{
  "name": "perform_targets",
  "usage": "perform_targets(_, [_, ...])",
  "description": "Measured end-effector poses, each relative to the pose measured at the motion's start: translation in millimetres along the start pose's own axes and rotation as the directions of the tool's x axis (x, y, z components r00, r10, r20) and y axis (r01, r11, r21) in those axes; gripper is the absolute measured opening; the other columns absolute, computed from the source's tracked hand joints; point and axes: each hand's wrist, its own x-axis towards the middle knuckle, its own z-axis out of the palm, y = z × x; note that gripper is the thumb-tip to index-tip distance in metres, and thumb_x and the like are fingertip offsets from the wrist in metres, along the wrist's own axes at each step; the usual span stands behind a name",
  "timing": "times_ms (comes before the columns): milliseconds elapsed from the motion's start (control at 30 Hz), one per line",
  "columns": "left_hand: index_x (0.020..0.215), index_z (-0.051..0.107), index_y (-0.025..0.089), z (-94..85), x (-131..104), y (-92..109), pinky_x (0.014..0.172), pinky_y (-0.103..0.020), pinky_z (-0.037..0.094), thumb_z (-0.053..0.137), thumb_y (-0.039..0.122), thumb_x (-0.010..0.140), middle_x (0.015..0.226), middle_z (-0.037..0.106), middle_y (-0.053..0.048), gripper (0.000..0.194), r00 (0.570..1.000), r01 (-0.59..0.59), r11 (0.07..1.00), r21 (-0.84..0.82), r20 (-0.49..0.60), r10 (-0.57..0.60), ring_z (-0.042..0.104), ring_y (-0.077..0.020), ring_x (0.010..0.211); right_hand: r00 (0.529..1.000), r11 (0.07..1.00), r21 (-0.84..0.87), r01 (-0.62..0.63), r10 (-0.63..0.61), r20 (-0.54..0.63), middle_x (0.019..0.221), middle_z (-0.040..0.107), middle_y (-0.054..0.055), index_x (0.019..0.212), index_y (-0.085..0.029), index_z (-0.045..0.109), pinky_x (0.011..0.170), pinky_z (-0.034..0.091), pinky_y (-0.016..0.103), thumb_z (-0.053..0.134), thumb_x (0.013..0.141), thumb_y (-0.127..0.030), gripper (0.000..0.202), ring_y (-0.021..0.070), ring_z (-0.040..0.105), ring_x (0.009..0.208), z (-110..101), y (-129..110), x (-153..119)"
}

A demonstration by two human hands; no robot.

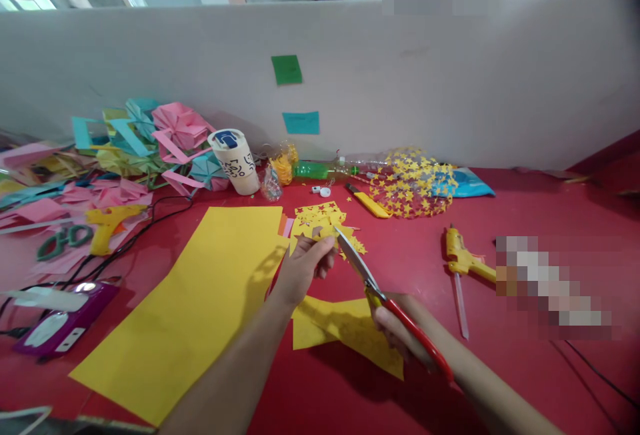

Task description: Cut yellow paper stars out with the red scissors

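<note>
A white wall (pixel 500 81) is seen behind a red table (pixel 540 215), and a green note (pixel 287 69) and a blue note (pixel 301 123) are fixed on it. On the table a large yellow sheet (pixel 200 288) is laid flat. To the right of the sheet, a small piece of yellow paper (pixel 329 231) is held by the left hand (pixel 309 258), pinched narrowly between thumb and fingers. Farther to the right of the sheet, red-handled scissors (pixel 417 335) are gripped by the right hand (pixel 400 335), with the fingers closed around the handles. The tip of the scissors is brought to the paper; whether it is touched cannot be told. Yellow offcuts (pixel 370 335) are lying below the right hand, also right of the sheet. Just beside the far right corner of the sheet, star-punched scraps (pixel 317 211) are placed. Behind the sheet, a white cup (pixel 235 161) is stood, slightly tilted in the view. Well to the right of the sheet a yellow glue gun (pixel 457 251) is seen, and another glue gun (pixel 105 225) is laid to its left, near a purple power strip (pixel 57 335).
</note>
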Motion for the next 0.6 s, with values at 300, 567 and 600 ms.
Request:
perform_targets(300, [0.058,0.057,0.015,6.7,-4.3,0.1,0.042,-0.017,0.032,0.058,0.043,0.078,0.049,0.05,0.003,0.034,0.997,0.025,0.997,0.077,0.073,-0.031,0.041,-0.005,0.042,0.996,0.997,0.07,0.025,-0.019,-0.084,0.046,0.038,-0.008,0.069,-0.019,0.044,0.034,0.031,0.017,0.038,0.078,-0.073,0.055,0.0052,0.035,0.032,9.2,3.4,-0.6])
perform_targets(567, [0.056,0.057,0.015,1.5,-2.4,-3.5,0.041,-0.017,0.03,0.059,0.043,0.076,0.048,0.048,0.003,0.035,0.995,0.055,0.998,0.032,0.079,-0.058,0.04,-0.0049,0.042,0.986,0.987,0.073,-0.142,0.147,-0.079,0.04,0.04,-0.008,0.061,-0.019,0.043,0.029,0.028,0.015,0.052,0.08,-0.051,0.038,0.006,0.038,0.029,6.7,-0.2,5.1])
perform_targets(600, [0.056,0.057,0.015,1.3,-2.4,-3.4,0.041,-0.017,0.03,0.059,0.043,0.076,0.047,0.048,0.003,0.035,0.995,0.053,0.998,0.03,0.079,-0.055,0.04,-0.005,0.042,0.984,0.986,0.072,-0.149,0.155,-0.084,0.038,0.039,-0.008,0.06,-0.02,0.043,0.028,0.028,0.015,0.053,0.08,-0.049,0.037,0.0059,0.038,0.028,7.2,1.5,6.9])
